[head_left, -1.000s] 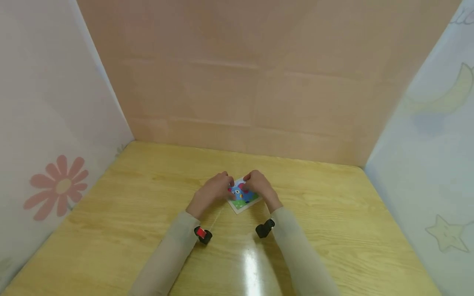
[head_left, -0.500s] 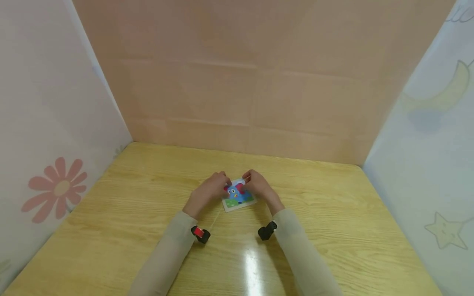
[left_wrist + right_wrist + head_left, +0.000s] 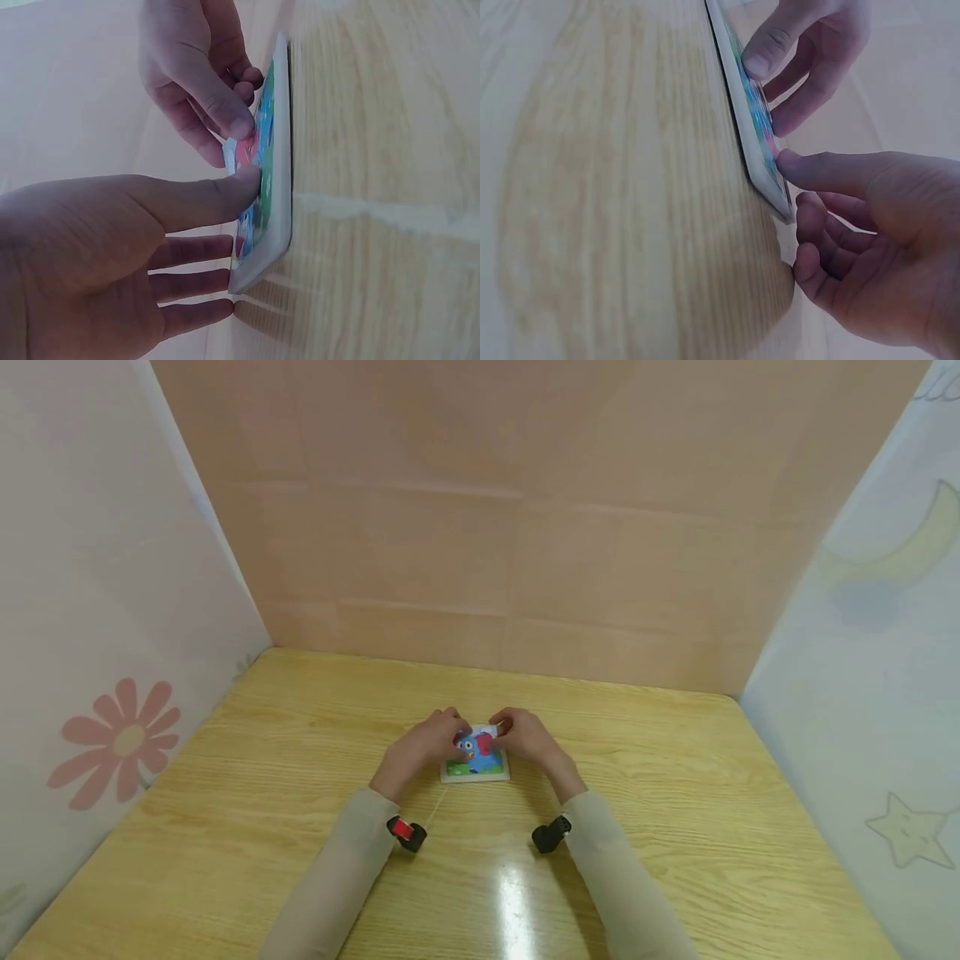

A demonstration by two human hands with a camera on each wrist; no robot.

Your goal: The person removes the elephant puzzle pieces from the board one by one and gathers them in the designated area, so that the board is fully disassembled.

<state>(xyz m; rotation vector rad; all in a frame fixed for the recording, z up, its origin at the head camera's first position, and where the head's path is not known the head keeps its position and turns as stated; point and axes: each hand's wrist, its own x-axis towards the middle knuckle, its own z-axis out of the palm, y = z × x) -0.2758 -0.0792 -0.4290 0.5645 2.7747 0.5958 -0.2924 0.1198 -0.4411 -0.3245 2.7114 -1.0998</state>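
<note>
A small square picture board (image 3: pixel 480 762), printed with a blue cartoon animal with red ears, lies low at the table with its pale border facing me. My left hand (image 3: pixel 423 745) grips its left side. In the left wrist view the thumb (image 3: pixel 247 180) presses on the picture and the other fingers reach the board's edge. On the opposite side my right hand (image 3: pixel 531 742) holds the board by its far right part. Its thumb (image 3: pixel 791 161) touches the border in the right wrist view, with the fingers curled beside the edge.
A wood-grain table (image 3: pixel 300 843) spreads around the hands, with a bright reflection at the front. Behind it rises a tan backdrop (image 3: pixel 487 527). Pale decorated panels stand at the left (image 3: pixel 112 568) and right (image 3: pixel 862 693). Small black cameras sit at both cuffs.
The board has turned from a slanted, diamond-like angle to nearly square with me and shifted slightly left. Both hands have stayed at its sides, the right wrist moving a little outward.
</note>
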